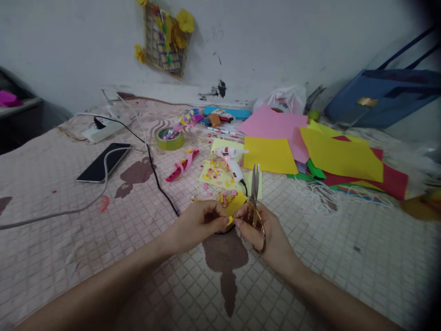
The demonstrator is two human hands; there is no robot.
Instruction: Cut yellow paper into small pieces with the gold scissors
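A small yellow paper piece is pinched between the fingertips of my left hand. My right hand holds a pair of scissors, blades pointing up and away, its thumb and fingertip close to the same yellow piece. Just beyond the fingertips lies a larger yellow paper strip beside a heap of tiny paper scraps. A white glue gun rests on a pale yellow sheet past my hands, with its black cord running down from the handle.
Yellow sheets, a pink sheet and white string lie at the right. A tape roll, a pink-red strip, a phone and a power strip stand left. A blue bag is behind right.
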